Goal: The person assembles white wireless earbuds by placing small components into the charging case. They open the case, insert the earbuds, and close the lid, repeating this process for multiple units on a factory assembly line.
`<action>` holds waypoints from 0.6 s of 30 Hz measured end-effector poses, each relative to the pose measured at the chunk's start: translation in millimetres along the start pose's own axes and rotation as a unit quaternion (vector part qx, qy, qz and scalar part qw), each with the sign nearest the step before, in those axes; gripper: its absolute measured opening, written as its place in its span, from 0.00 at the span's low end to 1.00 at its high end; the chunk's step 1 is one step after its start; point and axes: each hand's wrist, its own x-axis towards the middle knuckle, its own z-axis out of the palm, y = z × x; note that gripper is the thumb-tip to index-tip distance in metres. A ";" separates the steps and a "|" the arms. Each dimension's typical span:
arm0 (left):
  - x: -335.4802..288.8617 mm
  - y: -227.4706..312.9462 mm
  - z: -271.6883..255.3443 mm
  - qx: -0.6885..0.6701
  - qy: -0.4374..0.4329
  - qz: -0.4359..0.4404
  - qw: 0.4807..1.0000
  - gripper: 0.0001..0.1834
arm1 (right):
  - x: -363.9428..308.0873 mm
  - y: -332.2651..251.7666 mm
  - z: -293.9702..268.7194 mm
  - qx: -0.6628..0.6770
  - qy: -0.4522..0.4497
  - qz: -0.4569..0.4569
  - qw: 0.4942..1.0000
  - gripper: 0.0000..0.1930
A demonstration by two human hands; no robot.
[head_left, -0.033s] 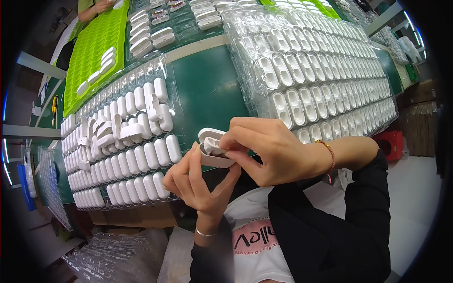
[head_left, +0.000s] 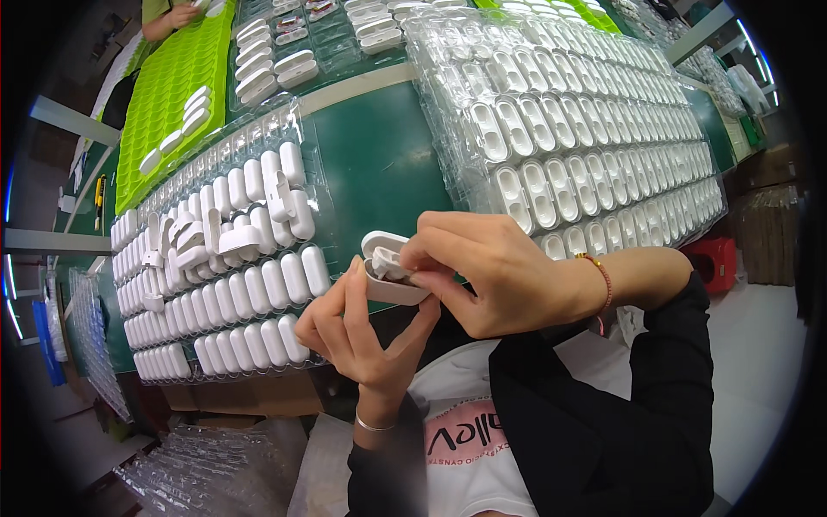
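Note:
Over the table's near edge my left hand (head_left: 366, 336) grips a white earbud charging case (head_left: 398, 293) between thumb and fingertips. Its lid (head_left: 383, 240) stands open, away from me. Pinched by the thumb and fingers of my right hand (head_left: 491, 276) is a small white inner piece (head_left: 389, 262), tilted and partly inside the case's opening. The right fingers cover part of that piece. Left of my hands, a clear plastic tray (head_left: 320, 185) carries rows of closed white case shells (head_left: 274, 281), with several loose curved white parts (head_left: 191, 241) lying on top.
To the right, stacked clear trays (head_left: 448, 164) hold many two-well white inserts (head_left: 564, 177). A green mat (head_left: 164, 95) with several white shells lies at the far left, beside another person's hand (head_left: 183, 15). Open cases (head_left: 296, 69) stand at the back. A red bin (head_left: 711, 263) is at right.

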 end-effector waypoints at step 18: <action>12.6 2.9 2.7 -0.039 -0.017 0.011 0.999 0.39 | 2.0 6.5 -10.2 0.075 -0.018 0.059 0.995 0.05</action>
